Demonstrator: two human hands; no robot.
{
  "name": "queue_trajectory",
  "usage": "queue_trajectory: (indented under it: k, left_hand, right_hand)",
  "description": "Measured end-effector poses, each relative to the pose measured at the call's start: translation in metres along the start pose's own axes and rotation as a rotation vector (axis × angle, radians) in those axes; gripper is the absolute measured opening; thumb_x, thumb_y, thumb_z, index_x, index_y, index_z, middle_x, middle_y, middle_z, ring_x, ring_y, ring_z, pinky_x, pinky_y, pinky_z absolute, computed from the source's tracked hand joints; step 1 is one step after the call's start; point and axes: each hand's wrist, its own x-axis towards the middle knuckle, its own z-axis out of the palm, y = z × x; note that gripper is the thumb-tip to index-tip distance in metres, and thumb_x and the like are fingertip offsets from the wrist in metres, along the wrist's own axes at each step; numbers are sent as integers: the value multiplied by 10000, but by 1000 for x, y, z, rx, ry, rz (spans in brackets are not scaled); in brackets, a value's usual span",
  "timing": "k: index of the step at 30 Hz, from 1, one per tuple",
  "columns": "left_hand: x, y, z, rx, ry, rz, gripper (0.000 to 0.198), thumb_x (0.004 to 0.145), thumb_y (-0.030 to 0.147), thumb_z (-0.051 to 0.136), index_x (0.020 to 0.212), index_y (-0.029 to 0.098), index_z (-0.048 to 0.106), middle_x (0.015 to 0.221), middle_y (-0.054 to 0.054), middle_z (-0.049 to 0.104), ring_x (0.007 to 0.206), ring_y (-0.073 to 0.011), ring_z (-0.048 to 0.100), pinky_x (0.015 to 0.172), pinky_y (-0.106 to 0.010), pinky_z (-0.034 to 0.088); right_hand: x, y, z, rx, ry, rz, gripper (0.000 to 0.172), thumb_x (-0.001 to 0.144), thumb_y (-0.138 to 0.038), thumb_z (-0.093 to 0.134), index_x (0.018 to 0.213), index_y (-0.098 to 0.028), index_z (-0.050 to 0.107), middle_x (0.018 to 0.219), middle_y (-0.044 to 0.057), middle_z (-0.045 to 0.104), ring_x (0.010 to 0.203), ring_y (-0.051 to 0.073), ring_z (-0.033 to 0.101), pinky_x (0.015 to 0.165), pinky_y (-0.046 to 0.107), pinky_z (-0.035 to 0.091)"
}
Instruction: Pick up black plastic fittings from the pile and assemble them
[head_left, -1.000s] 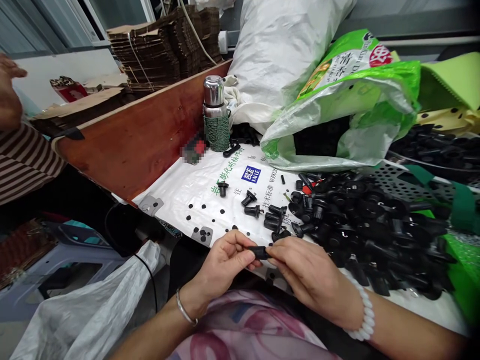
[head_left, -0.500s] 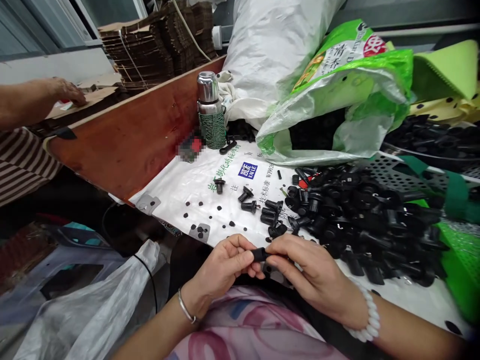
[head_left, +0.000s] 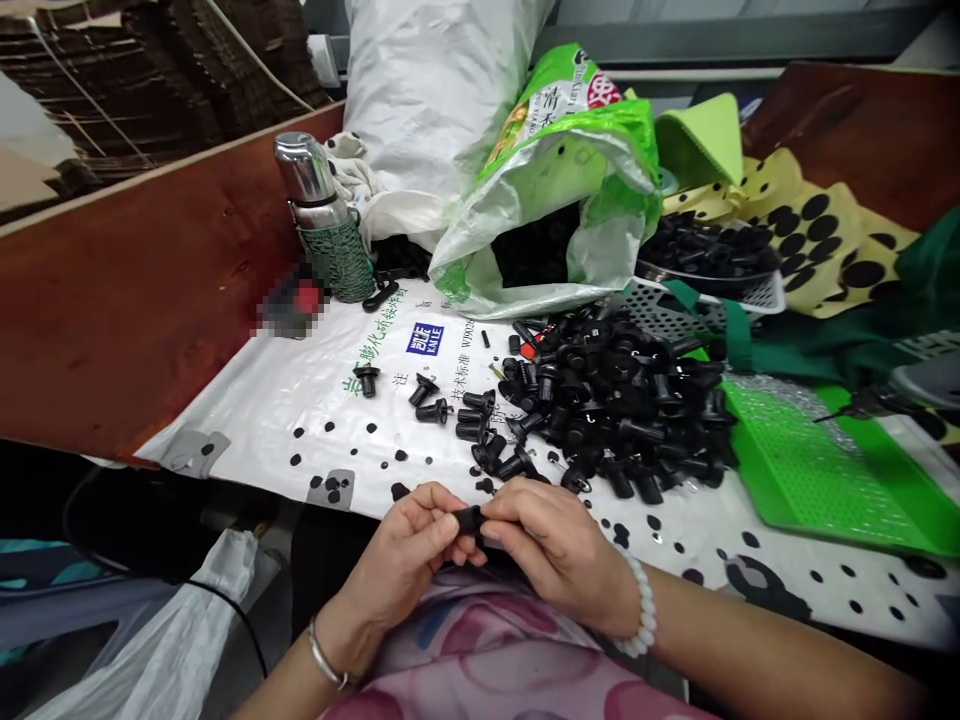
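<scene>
Between my two hands is a small black plastic cylinder (head_left: 469, 520), held just off the table's near edge. My left hand (head_left: 416, 540) pinches its body between thumb and fingers. At the other end, the thumb and fingertips of my right hand (head_left: 551, 540) are closed; the fingers hide what they grip there. Beyond my hands lies a heap of black flanged plastic parts (head_left: 622, 400), and a few similar loose parts (head_left: 432, 411) rest left of it on the white printed sheet (head_left: 255, 400).
A steel flask (head_left: 322, 215) in a green net stands at the back left, by a reddish wooden board (head_left: 150, 300). Behind the heap are an open green-and-white bag (head_left: 480, 230) and a basket of black parts (head_left: 772, 290). A green tray (head_left: 840, 480) with shiny small pieces lies right.
The view has swung right, showing the green tray and losing the other person's arm at left. My hands keep their hold on the black cylinder.
</scene>
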Motion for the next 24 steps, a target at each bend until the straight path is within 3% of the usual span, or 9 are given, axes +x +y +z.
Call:
queue_trajectory:
  k: [3,7,10,13,19,22,24]
  left_hand:
    - [2,0,1,-49,-33,-29,177,767,242,661,853,138,547,613,-13,641,582,-111,601,673,-274,483]
    - [2,3,0,-159,-60,-49,153,784,229,641,866,137,551,623,-12,619,583,-105,583,667,-291,506]
    - [2,5,-2,-235,-48,-50,134,788,221,636,850,140,550,646,-16,610,592,-99,575,644,-272,510]
    - [3,5,-4,-264,-52,-57,129,791,220,631,852,140,551,655,-23,611,599,-103,575,636,-266,509]
    - [7,0,-1,-237,-47,-52,129,790,217,631,860,131,565,650,-33,635,575,-105,587,635,-279,518]
    - [5,-6,5,-261,-16,-33,193,738,235,687,847,135,563,613,-32,653,559,-125,618,616,-295,529]
    - [7,-11,6,-277,-42,-60,298,665,299,747,819,120,565,598,-46,663,497,-133,617,573,-302,530]
  right_hand:
    - [3,-2,-9,-40,-4,-10,76,890,-155,492,912,-125,558,741,54,588,662,141,524,596,258,413]
    - [1,5,-44,-207,25,-106,246,870,-209,555,1099,-124,524,931,99,628,839,182,562,741,319,439]
    - [-7,18,-75,-436,-84,-161,290,851,-173,559,1133,-126,513,1065,130,602,977,219,543,927,436,363]
    - [-16,30,-93,-670,-233,-157,285,837,-185,548,1117,-131,540,1216,161,526,1126,278,470,1003,529,260]
    - [-22,42,-91,-782,-337,-84,254,841,-281,523,1049,-161,604,1391,150,355,1282,316,297,1047,547,180]
    - [-27,51,-88,-774,-312,-159,247,857,-287,481,1038,-195,622,1388,132,367,1266,322,330,1034,543,216]
    - [-26,67,-86,-751,-224,-320,234,853,-313,488,1024,-251,634,1342,108,438,1203,327,419,1004,528,266]
